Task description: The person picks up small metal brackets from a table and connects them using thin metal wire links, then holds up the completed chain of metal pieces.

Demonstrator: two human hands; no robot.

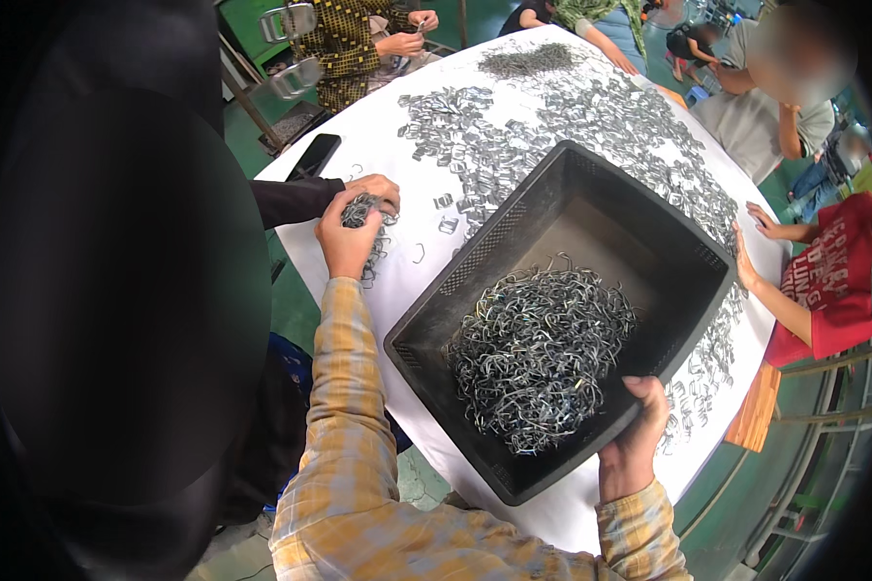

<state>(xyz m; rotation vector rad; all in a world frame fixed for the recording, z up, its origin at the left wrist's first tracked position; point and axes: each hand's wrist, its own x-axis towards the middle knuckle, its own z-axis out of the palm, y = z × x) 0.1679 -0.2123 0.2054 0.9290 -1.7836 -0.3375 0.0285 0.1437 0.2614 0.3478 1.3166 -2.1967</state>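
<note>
My right hand (pixel 636 436) grips the near right rim of a black plastic crate (pixel 601 228), thumb over the edge. The crate is tilted above the white-covered table (pixel 412 266). A tangled heap of bent metal wire hooks (pixel 543 358) lies in its near left part. To the left of the crate, my left hand (pixel 342 235) is closed around a clump of similar wire hooks (pixel 360 210). A few more hooks (pixel 376 254) lie on the table beside it. Another person's hand (pixel 378 187), in a dark sleeve, is right against that clump.
Many flat metal buckles (pixel 475 145) are spread across the table, with a dark pile of small pieces (pixel 528 60) at the far end. A black phone (pixel 315 155) lies at the left edge. Several people stand around; one in red (pixel 833 276) reaches in from the right.
</note>
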